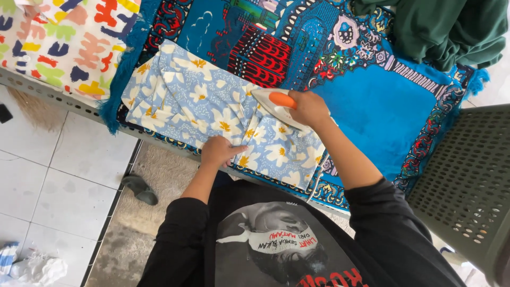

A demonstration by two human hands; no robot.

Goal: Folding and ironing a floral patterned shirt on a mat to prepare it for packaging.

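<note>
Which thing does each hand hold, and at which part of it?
The right hand holds a white iron by its orange handle. The left hand holds nothing; it presses on the near edge of the blue flowered cloth.

a: what is carrying everything?
b: a grey perforated metal bench (50,91), sitting on white floor tiles.
a: what is lying directly on it?
b: a bright blue patterned rug (372,101), and a multicoloured blotched cloth (69,42) beside it.

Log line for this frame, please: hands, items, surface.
right hand: grips iron on floral cloth | left hand: presses cloth's near edge | surface: blue patterned rug
</note>
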